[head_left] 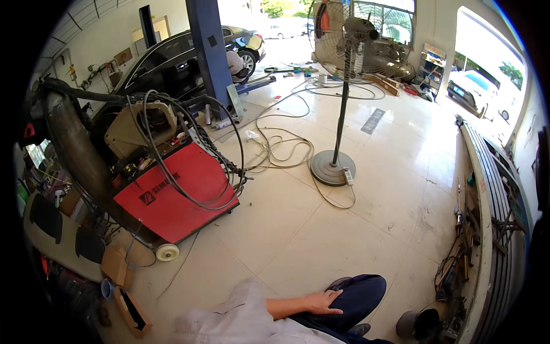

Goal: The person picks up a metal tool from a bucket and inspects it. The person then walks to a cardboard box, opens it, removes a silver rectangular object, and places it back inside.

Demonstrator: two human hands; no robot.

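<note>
Knee [360, 291] in dark blue trousers sits at about 6 o'clock of the view, low and a little right of centre, above the pale tiled floor [298, 229]. The left hand [323, 301] lies on it, coming from a grey sleeve [229, 318] at 7 o'clock. The palm is down and the fingers are loosely spread, so the hand rests and closes on nothing. The right hand does not show.

The cloth looks soft and thin, probably light and easy to crease. It would likely slide a little over the firm knee below. A pinch of loose fabric beside the kneecap seems the best place to take hold, since a flat palm may only push it.

At 9 o'clock stands a red welding machine [177, 195] on small wheels, with black cables [172, 132] looped over it. A brown cardboard box [133, 312] lies near 7 o'clock. A standing fan [335, 166] is near 12 o'clock, well apart from the hand. At 3 o'clock runs a long metal rack [492, 189].
</note>
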